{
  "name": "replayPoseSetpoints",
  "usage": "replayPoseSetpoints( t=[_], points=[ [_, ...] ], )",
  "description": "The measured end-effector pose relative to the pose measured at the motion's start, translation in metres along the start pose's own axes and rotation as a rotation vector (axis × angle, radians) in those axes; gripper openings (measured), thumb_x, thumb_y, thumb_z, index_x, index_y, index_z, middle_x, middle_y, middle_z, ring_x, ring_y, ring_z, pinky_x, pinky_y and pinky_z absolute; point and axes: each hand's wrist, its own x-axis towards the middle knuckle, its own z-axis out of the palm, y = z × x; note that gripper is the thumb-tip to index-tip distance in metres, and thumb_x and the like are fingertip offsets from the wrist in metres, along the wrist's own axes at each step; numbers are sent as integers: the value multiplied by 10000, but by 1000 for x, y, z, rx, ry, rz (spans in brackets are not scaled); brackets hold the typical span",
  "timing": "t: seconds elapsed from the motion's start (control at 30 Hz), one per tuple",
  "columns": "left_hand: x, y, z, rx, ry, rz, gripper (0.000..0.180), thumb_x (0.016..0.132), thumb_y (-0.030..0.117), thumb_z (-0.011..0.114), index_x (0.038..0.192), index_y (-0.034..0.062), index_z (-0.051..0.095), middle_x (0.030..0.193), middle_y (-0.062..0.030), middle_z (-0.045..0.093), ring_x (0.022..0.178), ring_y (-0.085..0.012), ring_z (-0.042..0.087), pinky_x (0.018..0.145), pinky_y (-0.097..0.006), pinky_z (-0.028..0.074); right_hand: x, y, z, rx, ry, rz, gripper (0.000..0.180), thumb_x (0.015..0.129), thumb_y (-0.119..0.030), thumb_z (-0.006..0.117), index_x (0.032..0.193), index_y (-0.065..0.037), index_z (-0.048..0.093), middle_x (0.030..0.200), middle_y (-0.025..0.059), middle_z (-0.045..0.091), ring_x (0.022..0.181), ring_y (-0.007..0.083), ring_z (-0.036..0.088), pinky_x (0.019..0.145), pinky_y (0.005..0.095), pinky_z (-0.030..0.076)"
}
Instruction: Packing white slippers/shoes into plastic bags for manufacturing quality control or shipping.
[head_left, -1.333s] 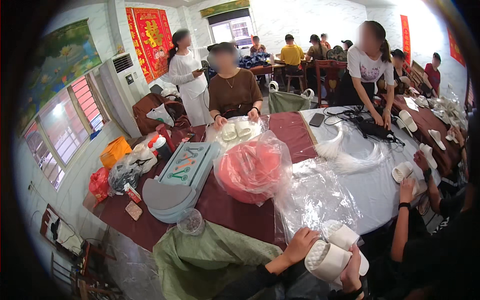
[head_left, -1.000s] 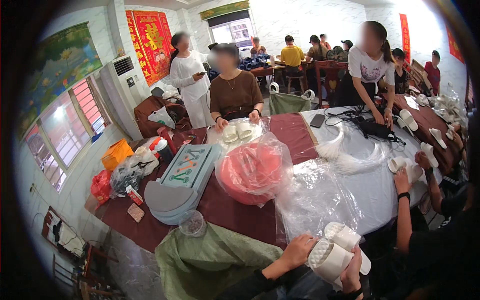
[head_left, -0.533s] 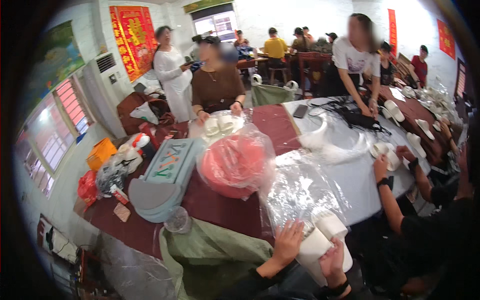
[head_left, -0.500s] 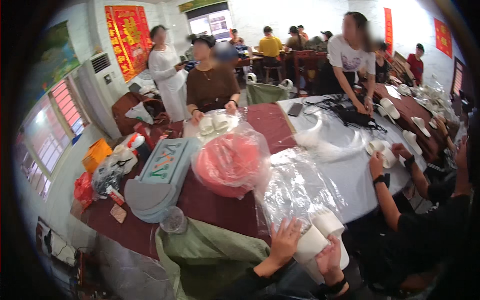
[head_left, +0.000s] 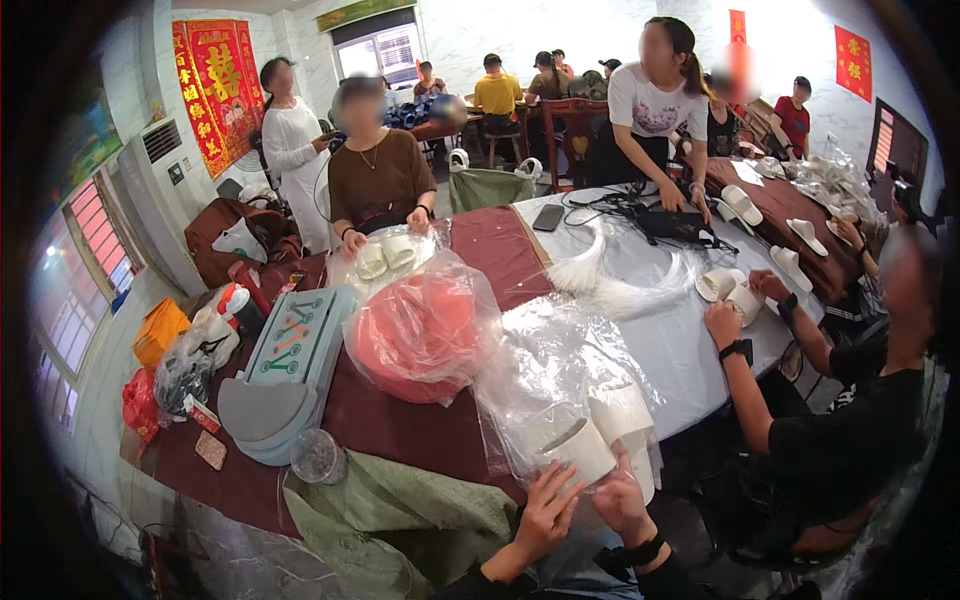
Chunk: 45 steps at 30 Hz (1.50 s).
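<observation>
Near the table's front edge, two white slide sandals lie together at a clear plastic bag [head_left: 540, 345], their front parts inside or under the film. My left hand [head_left: 545, 512] grips the side of the near sandal [head_left: 582, 450] with bent fingertips, close by its wide strap. From the right, my right hand [head_left: 622, 498] holds the same sandal, thumb up along the strap and palm turned upward. The other sandal [head_left: 618, 405] rests just beyond, partly behind my right hand. The near sandal's heel is mostly hidden by my hands.
Left of the bag sits a red bundle in clear plastic [head_left: 425, 325]. A grey-blue folding step stool [head_left: 285, 370], a clear cup [head_left: 318, 456] and green sacking [head_left: 400, 510] lie further left. Co-workers handle white sandals across the table and at right; white fibre strands [head_left: 640, 285] lie beyond.
The near sandal has gone further into the bag, away from me. My left hand has moved from lying flat on the film to the sandal's side. The whole view has shifted.
</observation>
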Motion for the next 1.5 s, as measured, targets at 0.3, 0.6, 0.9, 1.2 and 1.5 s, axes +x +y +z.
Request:
replayPoseSetpoints(
  t=[0.3,0.6,0.9,1.2,1.5],
  points=[
    [15,8,-18,-118,-13,-43,262,884,27,528,1114,67,648,1212,-107,593,1215,-304,492,1066,-458,295,-2,8,-17,-325,22,10,853,758,158,446,1468,-122,64,1312,183,449,1104,254,546,818,300,491],
    [3,0,-15,-152,32,-31,489,833,49,602,1305,86,478,1342,-178,450,1291,-315,373,1095,-445,232,18,9,5,-115,12,-105,846,728,193,400,1456,-92,75,1364,160,399,1256,280,421,1032,390,367],
    [3,-86,7,-1031,5,-957,541,904,181,611,1350,-6,369,1231,-93,522,1098,-176,519,929,-318,429,48,42,8,-115,-10,-91,809,742,181,420,1443,-94,125,1325,143,435,1192,247,477,937,350,435],
    [-10,-102,14,-1202,56,-1093,435,903,263,614,1229,1,496,1133,-69,583,1003,-177,586,846,-334,486,95,66,-23,-252,34,-37,804,794,134,484,1457,-144,123,1183,122,505,997,208,562,866,313,471],
    [-14,-113,13,-1150,118,-1207,350,897,240,616,1146,3,552,998,-80,641,855,-190,639,751,-330,532,59,36,-51,-1618,-222,-374,470,845,-64,604,1294,-35,469,1304,186,485,1198,339,490,999,379,388]
  ],
)
